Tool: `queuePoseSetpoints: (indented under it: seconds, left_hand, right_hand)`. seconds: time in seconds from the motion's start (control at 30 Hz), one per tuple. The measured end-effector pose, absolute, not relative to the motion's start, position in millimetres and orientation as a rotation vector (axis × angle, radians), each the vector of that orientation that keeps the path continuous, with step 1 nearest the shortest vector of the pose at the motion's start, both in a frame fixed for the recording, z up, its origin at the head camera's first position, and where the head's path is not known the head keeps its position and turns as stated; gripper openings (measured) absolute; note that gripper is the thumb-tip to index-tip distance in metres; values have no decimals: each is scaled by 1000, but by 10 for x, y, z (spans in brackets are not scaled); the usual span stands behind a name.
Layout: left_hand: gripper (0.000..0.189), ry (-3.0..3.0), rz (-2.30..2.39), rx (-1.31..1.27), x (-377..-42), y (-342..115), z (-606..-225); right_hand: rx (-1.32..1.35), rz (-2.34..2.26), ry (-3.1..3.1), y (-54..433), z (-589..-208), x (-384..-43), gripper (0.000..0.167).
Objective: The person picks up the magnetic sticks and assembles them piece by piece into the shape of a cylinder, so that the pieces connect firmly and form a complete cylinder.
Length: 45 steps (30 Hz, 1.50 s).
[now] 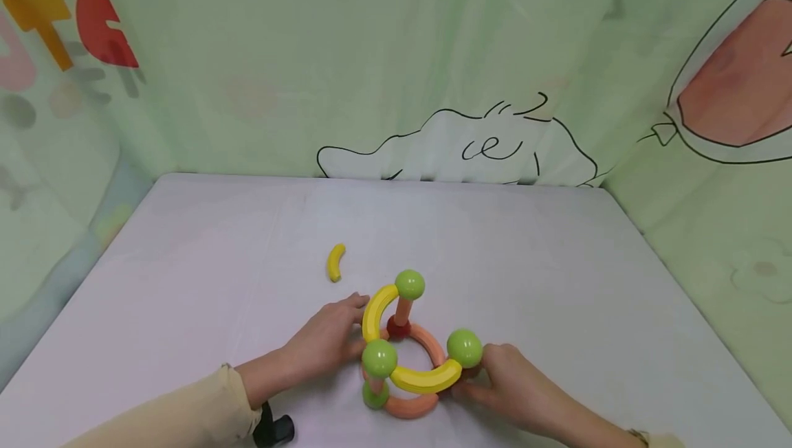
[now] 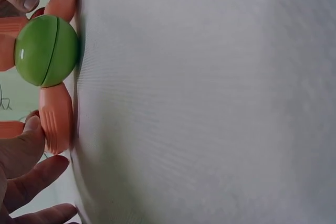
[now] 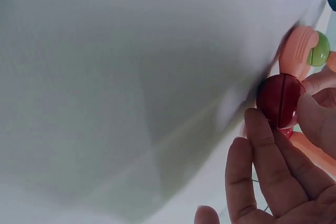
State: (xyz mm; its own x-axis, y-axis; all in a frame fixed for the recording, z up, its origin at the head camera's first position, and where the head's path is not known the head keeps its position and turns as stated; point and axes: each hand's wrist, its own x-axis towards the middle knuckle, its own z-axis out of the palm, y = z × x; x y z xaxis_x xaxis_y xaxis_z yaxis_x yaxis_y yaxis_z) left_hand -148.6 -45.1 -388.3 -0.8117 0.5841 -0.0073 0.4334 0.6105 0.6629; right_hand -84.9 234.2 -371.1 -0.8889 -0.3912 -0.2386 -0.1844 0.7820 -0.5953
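Note:
A toy frame of balls and rods stands on the table between both hands. Its lower ring has orange curved rods (image 1: 411, 406), a green ball (image 2: 47, 51) and red balls (image 1: 399, 328). Orange straight rods (image 1: 403, 311) rise to the upper level, where green balls (image 1: 464, 348) are joined by two yellow curved rods (image 1: 427, 379). At the left side, my left hand (image 1: 328, 338) holds an orange curved rod (image 2: 55, 119) of the lower ring between thumb and fingers. My right hand (image 1: 520, 386) pinches a dark red ball (image 3: 280, 100) at the ring's right corner.
A loose yellow curved rod (image 1: 335, 262) lies on the white table (image 1: 526, 249) beyond the left hand. Near the left sleeve is a black object (image 1: 275, 429), partly hidden. Printed cloth walls (image 1: 278, 56) border the table's back and sides.

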Motion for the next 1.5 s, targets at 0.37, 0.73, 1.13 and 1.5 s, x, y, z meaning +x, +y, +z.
queuePoseSetpoints:
  seconds: [0.37,0.73,1.13,1.5]
  left_hand:
    - [16,2563,1031,803,-1526,-430,-3902]
    - [30,2588,961,868,-1488,-473,-3926]
    - [75,2306,798,917,-1368,-736,-3901]
    - [75,2413,888,970,-1264,-628,-3894]
  right_hand:
    - [-470,-771,2660,2320,-3647,-896,9]
    - [-544,-803,2610,2180,-3665,-1263,30]
    - [-501,-905,2535,2123,-3690,-1309,23]
    - [-488,-909,2535,2150,-3707,-1269,25]
